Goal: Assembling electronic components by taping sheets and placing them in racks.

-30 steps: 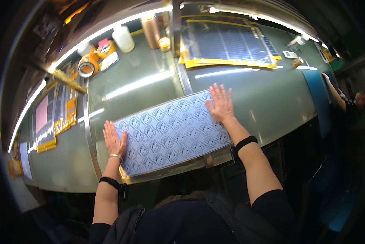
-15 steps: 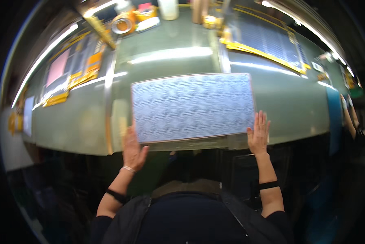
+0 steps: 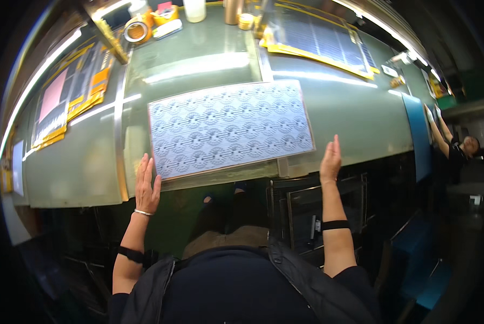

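Note:
A rectangular pale blue sheet (image 3: 232, 128) printed with rows of dark round fan-like patterns lies flat on the green bench top (image 3: 360, 121), close to its front edge. It has a thin brownish border. At its lower left corner is my left hand (image 3: 147, 186), fingers stretched and thumb out; whether it touches the border I cannot tell. My right hand (image 3: 331, 160) is held up off the sheet's right edge, fingers straight and seen from the side. Neither hand holds anything.
Yellow-edged printing screens (image 3: 323, 40) lie at the back right, more yellow-taped frames (image 3: 72, 100) at the left. Tape rolls (image 3: 137, 32), a white container (image 3: 194, 9) and a brown cylinder (image 3: 233, 12) stand at the back. A blue panel (image 3: 416, 135) and another person (image 3: 458, 148) are at the right.
My right hand has come away from the sheet's right edge. My left hand stays near the left edge. The whole view has swung, so bench and sheet appear further left and tilted.

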Tool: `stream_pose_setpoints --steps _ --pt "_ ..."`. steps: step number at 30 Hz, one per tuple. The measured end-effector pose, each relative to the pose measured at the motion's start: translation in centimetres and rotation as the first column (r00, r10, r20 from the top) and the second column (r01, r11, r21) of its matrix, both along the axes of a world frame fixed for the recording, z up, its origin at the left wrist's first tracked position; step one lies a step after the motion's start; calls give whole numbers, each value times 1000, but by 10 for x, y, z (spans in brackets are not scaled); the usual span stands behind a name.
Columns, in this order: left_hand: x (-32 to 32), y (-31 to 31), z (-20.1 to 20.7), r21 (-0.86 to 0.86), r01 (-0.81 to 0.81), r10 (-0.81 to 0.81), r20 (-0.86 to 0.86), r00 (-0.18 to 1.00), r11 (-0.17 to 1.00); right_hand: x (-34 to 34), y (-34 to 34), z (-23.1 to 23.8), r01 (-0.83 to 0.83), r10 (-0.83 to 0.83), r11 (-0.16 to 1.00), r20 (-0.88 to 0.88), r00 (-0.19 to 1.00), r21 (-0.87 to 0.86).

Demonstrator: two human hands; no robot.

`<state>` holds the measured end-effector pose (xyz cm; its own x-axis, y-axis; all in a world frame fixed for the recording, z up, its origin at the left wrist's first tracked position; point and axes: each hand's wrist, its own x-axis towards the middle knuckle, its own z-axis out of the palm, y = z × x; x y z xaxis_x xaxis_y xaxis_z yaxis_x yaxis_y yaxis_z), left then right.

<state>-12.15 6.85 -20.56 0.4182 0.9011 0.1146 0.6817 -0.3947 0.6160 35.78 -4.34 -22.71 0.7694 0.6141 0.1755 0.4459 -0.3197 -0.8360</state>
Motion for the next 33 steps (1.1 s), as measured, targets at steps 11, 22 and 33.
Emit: stream_pose_setpoints --steps 11,22,33 --pt "11 1 9 91 165 -115 -404 907 982 -57 34 -19 -93 414 858 573 707 -505" --pt "14 1 7 117 135 -78 -395 915 984 -160 68 28 -923 932 363 -51 359 130" --pt "16 3 12 148 49 14 -396 918 988 -30 67 -22 -115 422 860 566 708 -497"
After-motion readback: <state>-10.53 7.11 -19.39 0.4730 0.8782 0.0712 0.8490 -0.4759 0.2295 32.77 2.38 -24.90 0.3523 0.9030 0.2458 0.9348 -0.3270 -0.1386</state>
